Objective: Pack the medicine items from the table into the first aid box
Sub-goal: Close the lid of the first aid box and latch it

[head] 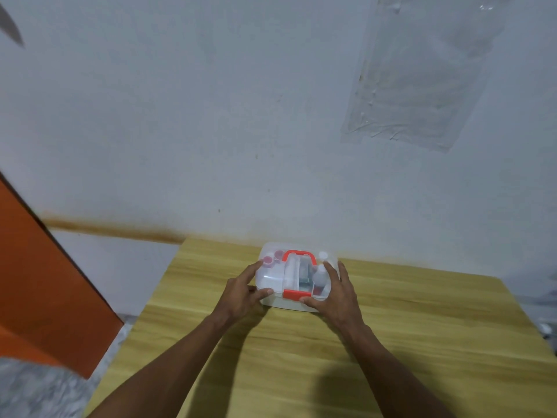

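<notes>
My wooden table (391, 342) stands against a pale grey wall (211, 116), which carries a rusty streak (114, 230) near the table's far left corner, a clear plastic sheet (422, 79) upper right, and an orange panel (39, 282) at left.

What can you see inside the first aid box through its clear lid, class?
Through the first aid box lid show a clear bottle with a white cap, two small pink-capped pots and a dark packet. Anything beneath them is hidden, blurred by the lid.
</notes>
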